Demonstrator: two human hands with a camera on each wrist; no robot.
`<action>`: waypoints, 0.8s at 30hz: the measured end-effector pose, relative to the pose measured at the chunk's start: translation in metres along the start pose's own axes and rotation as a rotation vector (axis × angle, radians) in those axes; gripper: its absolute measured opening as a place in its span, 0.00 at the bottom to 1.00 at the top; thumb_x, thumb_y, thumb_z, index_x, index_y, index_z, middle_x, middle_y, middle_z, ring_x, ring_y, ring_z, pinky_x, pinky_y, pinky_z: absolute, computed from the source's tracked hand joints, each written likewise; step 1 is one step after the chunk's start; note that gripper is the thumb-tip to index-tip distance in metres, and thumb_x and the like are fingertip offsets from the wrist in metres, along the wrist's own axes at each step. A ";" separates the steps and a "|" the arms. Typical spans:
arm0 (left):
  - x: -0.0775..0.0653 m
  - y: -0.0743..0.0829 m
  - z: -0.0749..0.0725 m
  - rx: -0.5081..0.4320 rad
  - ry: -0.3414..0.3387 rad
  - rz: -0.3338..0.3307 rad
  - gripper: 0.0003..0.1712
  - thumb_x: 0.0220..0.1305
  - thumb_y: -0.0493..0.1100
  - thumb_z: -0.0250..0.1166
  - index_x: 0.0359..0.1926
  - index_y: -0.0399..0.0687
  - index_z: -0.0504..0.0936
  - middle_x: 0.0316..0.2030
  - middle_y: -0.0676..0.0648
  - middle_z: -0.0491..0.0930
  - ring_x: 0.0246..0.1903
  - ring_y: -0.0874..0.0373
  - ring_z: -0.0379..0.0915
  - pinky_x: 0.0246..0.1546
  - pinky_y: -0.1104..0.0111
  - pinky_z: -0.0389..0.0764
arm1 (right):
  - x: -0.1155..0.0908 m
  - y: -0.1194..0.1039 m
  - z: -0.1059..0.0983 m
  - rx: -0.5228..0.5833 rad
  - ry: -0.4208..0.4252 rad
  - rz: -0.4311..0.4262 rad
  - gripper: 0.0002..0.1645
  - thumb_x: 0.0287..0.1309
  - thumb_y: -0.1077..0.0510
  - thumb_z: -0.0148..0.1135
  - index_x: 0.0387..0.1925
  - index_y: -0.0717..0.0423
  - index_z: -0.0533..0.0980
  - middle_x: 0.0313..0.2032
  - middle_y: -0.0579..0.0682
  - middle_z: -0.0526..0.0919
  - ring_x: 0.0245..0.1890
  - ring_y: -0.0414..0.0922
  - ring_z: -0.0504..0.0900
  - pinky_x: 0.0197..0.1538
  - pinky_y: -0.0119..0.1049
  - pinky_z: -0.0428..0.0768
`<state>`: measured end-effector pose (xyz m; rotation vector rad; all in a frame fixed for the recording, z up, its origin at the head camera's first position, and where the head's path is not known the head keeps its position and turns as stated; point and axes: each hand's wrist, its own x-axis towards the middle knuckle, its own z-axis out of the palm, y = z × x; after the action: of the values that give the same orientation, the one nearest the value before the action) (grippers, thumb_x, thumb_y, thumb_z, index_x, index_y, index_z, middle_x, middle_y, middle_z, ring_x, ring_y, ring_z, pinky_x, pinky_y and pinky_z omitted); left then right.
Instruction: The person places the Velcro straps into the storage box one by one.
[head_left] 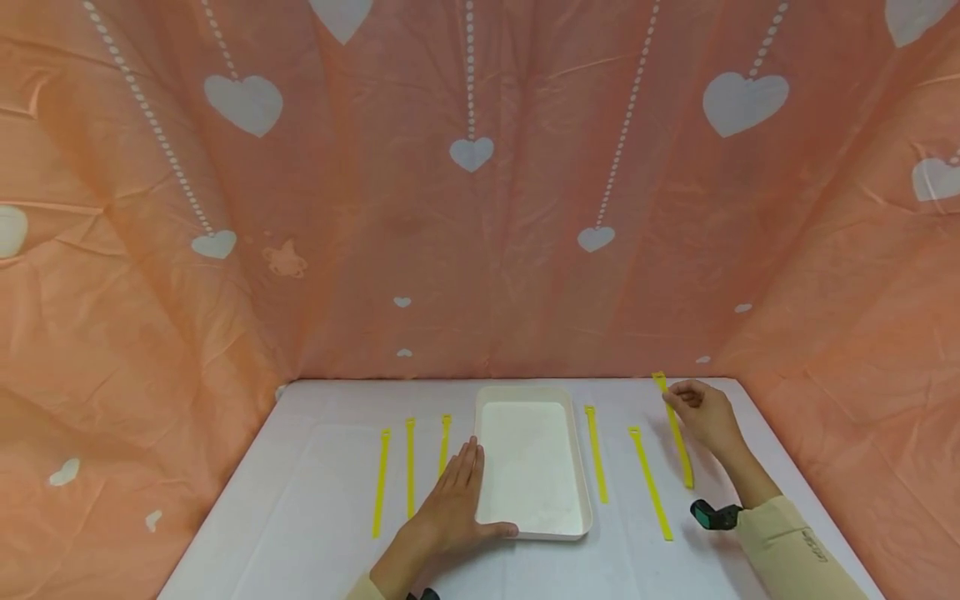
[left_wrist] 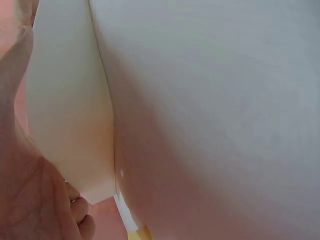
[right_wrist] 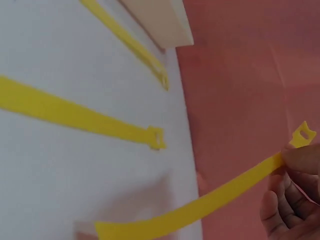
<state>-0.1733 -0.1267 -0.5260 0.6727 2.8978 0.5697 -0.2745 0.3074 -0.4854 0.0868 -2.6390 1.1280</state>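
Observation:
A white rectangular tray (head_left: 532,535) lies in the middle of the table. My left hand (head_left: 453,508) rests against its left side with straight fingers, the thumb at the near left corner; the left wrist view shows the hand (left_wrist: 40,200) beside the tray's wall (left_wrist: 70,100). At the far right, my right hand (head_left: 705,412) pinches a yellow hook-and-loop cable tie (head_left: 679,442) between thumb and fingers, just below its slotted head. In the right wrist view this cable tie (right_wrist: 215,200) hangs in a slight curve above the table, its slotted end past the fingertips.
Two more yellow ties, one near (head_left: 596,458) and one farther (head_left: 651,483), lie right of the tray. Left of it lie three ties: one outer tie (head_left: 381,483), one middle tie (head_left: 410,467) and one inner tie (head_left: 446,437) partly behind my left hand. A pink curtain (head_left: 480,333) surrounds the white table (head_left: 315,500).

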 end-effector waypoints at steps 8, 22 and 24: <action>0.000 -0.001 0.000 -0.017 0.008 0.004 0.76 0.61 0.81 0.66 0.84 0.29 0.44 0.85 0.32 0.38 0.85 0.38 0.37 0.83 0.45 0.49 | -0.001 -0.030 -0.002 0.035 0.078 -0.071 0.17 0.73 0.58 0.70 0.51 0.71 0.82 0.42 0.64 0.88 0.40 0.44 0.86 0.40 0.16 0.76; 0.001 -0.002 0.001 0.000 -0.007 -0.007 0.76 0.61 0.82 0.65 0.85 0.30 0.44 0.86 0.33 0.37 0.85 0.39 0.35 0.84 0.46 0.48 | -0.006 -0.071 0.012 0.305 0.086 -0.128 0.14 0.68 0.64 0.73 0.48 0.71 0.81 0.39 0.64 0.88 0.31 0.29 0.82 0.36 0.22 0.83; 0.002 -0.002 0.001 0.002 -0.011 -0.016 0.77 0.61 0.82 0.65 0.85 0.31 0.43 0.86 0.34 0.36 0.85 0.40 0.35 0.84 0.46 0.48 | -0.007 -0.075 0.015 0.342 0.078 -0.130 0.13 0.68 0.64 0.73 0.47 0.71 0.82 0.38 0.62 0.89 0.30 0.30 0.83 0.35 0.24 0.84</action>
<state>-0.1756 -0.1274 -0.5275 0.6498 2.8915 0.5595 -0.2592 0.2445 -0.4443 0.2706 -2.3113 1.4912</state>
